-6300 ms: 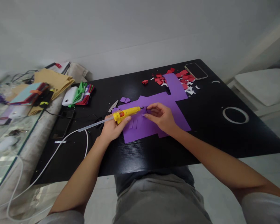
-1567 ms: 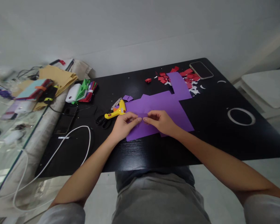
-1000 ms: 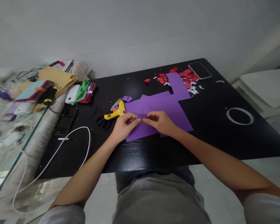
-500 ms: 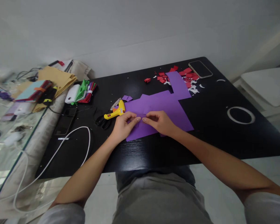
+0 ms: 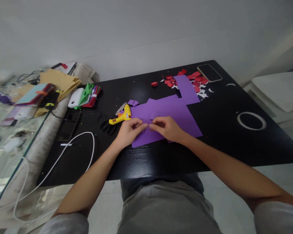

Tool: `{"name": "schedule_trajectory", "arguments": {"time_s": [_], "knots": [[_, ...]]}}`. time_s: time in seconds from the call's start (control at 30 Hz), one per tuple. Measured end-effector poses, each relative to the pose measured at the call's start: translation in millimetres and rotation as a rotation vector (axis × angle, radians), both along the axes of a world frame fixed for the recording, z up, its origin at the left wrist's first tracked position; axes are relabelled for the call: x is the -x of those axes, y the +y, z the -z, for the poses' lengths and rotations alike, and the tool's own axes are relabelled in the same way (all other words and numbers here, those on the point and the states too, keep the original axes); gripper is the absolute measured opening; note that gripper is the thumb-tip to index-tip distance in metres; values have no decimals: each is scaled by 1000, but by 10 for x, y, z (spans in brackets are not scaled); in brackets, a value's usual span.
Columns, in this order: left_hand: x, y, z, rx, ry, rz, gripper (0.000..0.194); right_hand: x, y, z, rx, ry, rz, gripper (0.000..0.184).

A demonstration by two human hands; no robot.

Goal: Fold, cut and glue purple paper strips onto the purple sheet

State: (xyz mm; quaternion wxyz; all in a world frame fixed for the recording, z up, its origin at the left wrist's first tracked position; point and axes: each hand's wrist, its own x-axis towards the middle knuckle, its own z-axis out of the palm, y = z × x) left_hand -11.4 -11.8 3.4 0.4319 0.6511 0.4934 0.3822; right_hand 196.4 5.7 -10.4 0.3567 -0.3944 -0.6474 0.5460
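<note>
Along the near edge, bare surface [image 5: 127,169] is left beneath the wrists. Just beyond it, the left hand [image 5: 131,131] and the right hand [image 5: 168,128] are brought almost tip to tip, thumbs and fingers drawn closely together. A small piece [image 5: 148,126] seems to be pinched by both (it is mostly hidden), gripped from two sides probably for fine control. It is held over the purple sheet [image 5: 178,113], by which the surface may be guarded from glue.

Just beside the left hand, the gun [image 5: 122,118] is laid with its handle pointing left, presumably for easy reach. The scissors [image 5: 120,109] are partly covered by it. Farther back, purple squares [image 5: 133,103] are grouped near the sheet's left corner. Toward the far right, red pieces [image 5: 197,79] and white scraps [image 5: 203,94] are gathered, perhaps out of the way, with a phone [image 5: 209,72] set beside them.
</note>
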Motion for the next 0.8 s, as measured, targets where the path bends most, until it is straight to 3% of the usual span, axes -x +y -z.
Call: {"name": "schedule_trajectory", "arguments": {"time_s": [0.27,0.53,0.8], "knots": [[35,10,16,19,-4,-30,37,2,11,22,-18,-9,32,24],[6,-12,55,-15,-15,-43,30,27,-3,51,-49,-66,39,42],[19,0,49,-68,8,-95,28,0,60,18,122,67,23,34]]}}
